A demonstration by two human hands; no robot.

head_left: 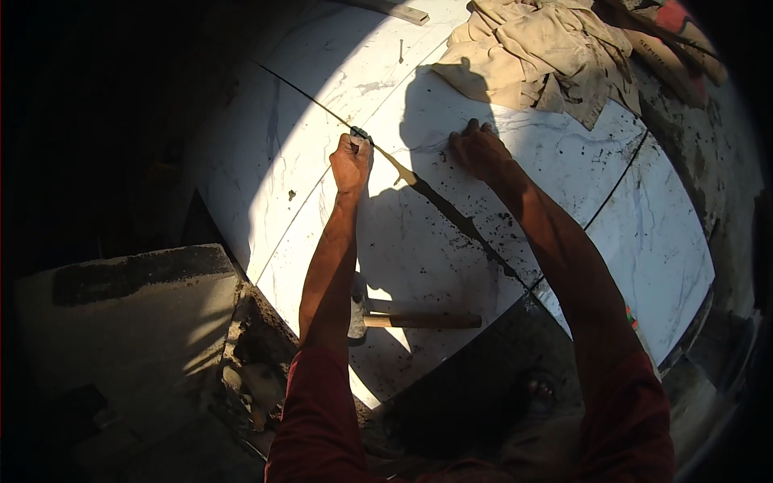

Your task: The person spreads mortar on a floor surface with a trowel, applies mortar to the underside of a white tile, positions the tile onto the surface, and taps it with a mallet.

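Large white marble-look floor tiles (451, 266) lie below me, speckled with dark grit. My left hand (352, 161) is closed around a small dark object at the joint line (419, 185) between two tiles; what it is I cannot make out. My right hand (477, 149) presses flat on the neighbouring tile, fingers spread, just right of that joint. A hammer (403, 319) with a wooden handle lies on the tile beside my left forearm, untouched.
A crumpled beige cloth (539, 52) lies on the tiles at the top. A nail (401, 51) and a wooden strip (398, 11) lie beyond it. Rough grey concrete (129, 322) and rubble border the tiles at lower left. My foot (539, 393) shows below.
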